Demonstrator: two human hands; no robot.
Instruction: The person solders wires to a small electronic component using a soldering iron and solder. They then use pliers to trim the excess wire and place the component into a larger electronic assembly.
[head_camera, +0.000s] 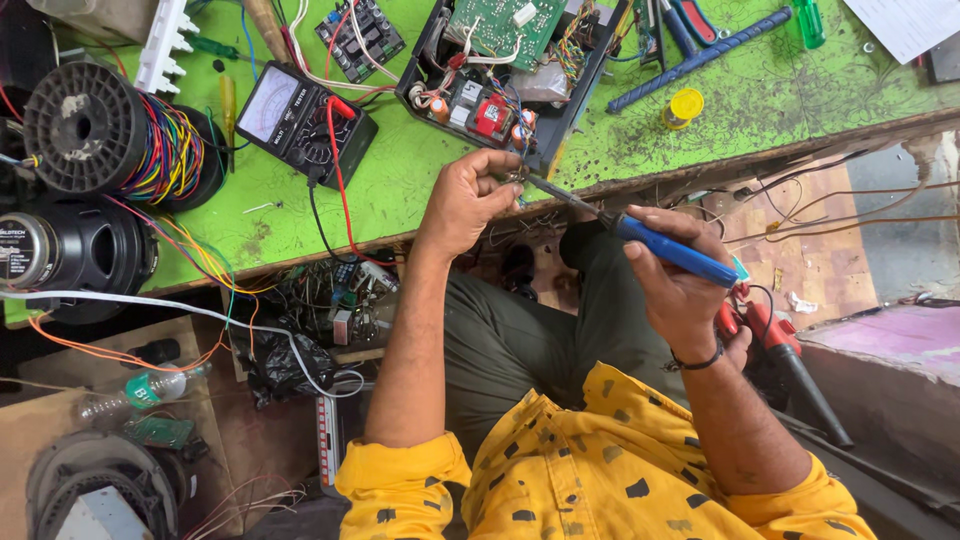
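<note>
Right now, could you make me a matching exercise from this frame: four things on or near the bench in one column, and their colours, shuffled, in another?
Things:
1. soldering iron handle, held in the right hand
2. solder spool
3. bench top
4. multimeter

Colours:
A. green
B. black
C. blue
D. yellow

Pairs: 1-C, 2-D, 3-A, 4-B

The left hand pinches a small part at the open black case.
</note>
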